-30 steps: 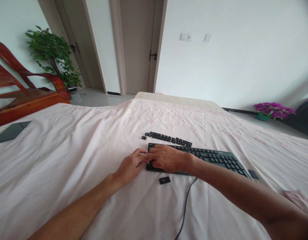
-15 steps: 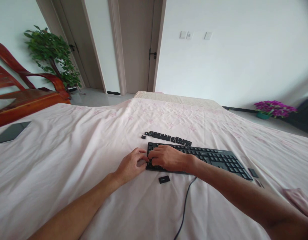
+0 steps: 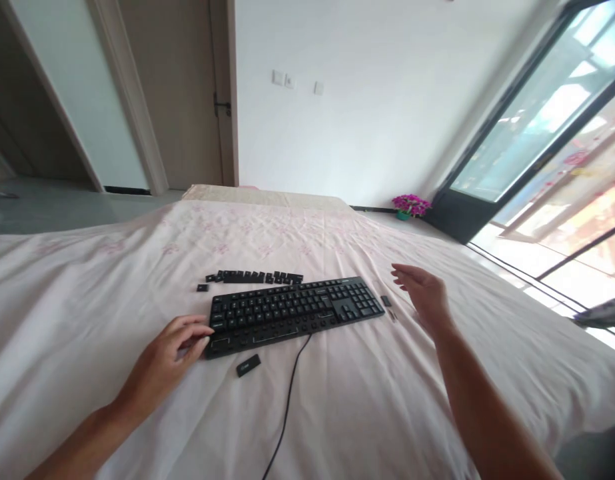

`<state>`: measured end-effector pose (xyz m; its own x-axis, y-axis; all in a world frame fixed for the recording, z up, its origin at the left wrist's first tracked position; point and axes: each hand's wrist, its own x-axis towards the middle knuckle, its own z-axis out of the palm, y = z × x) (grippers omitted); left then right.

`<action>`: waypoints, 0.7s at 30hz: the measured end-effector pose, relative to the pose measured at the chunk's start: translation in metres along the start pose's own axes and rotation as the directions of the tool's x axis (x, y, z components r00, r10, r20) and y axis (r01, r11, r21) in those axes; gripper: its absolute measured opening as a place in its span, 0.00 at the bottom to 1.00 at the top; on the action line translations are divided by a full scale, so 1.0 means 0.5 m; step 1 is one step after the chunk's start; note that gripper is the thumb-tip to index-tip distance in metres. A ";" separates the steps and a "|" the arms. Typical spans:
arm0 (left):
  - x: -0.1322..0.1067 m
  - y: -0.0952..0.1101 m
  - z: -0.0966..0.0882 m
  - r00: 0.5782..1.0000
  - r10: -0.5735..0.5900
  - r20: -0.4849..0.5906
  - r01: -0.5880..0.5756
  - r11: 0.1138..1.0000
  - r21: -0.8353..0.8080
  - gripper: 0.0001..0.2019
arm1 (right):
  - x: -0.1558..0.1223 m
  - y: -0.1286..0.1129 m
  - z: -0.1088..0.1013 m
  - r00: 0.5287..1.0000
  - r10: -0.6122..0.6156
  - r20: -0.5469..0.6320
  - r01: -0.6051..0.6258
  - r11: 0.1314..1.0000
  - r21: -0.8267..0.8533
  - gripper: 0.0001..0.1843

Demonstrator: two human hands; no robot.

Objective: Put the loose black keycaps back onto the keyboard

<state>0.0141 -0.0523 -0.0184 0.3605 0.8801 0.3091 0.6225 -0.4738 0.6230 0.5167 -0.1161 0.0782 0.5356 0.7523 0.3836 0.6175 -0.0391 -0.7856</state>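
Observation:
A black computer keyboard (image 3: 292,313) lies slanted on the bed; its lower rows lack keycaps and show bare sockets. My left hand (image 3: 174,347) grips its left end, finger and thumb at the edge. Beyond the right end, my right hand (image 3: 422,290) is raised with fingers stretched out, holding nothing visible. It is nearest a small dark rectangular piece (image 3: 386,301) and some thin slivers (image 3: 392,314). Loose black keycaps (image 3: 247,276) lie in rows behind the keyboard, with a single keycap (image 3: 202,288) to their left. In front rests a black block (image 3: 248,365) with a white marking.
The keyboard's cable (image 3: 287,407) runs toward me over the wrinkled pink bedsheet (image 3: 137,287). Past the bed are a door (image 3: 177,93), a white wall (image 3: 362,100) with switches, a pot of purple flowers (image 3: 411,205) and a dark-framed glass door (image 3: 532,113).
My right hand has left the keyboard's left part and moved right, past its right end. My left hand stays at the left edge. The view has turned right.

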 end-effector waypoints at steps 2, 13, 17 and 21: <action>0.002 -0.010 0.002 0.999 -0.013 -0.037 0.014 1.000 0.027 0.14 | -0.005 0.063 -0.050 0.998 0.069 0.015 -0.067 0.993 -0.094 0.22; 0.001 -0.035 0.007 0.998 -0.063 -0.028 0.064 0.997 0.032 0.13 | -0.029 0.145 -0.046 0.949 0.252 0.190 -0.032 0.676 -0.737 0.18; 0.002 -0.036 0.007 0.997 -0.067 -0.030 0.067 0.998 0.011 0.13 | -0.013 0.126 -0.015 0.924 0.278 0.264 0.020 0.653 -0.757 0.22; 0.003 -0.017 -0.002 0.997 -0.077 -0.025 0.077 0.997 -0.010 0.14 | -0.003 0.128 -0.005 0.901 0.269 0.339 0.099 0.636 -0.765 0.22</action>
<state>0.0088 -0.0472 -0.0226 0.2940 0.9144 0.2782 0.6411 -0.4046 0.6521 0.5565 -0.1213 0.0286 0.4532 0.8909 -0.0301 0.8864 -0.4539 -0.0904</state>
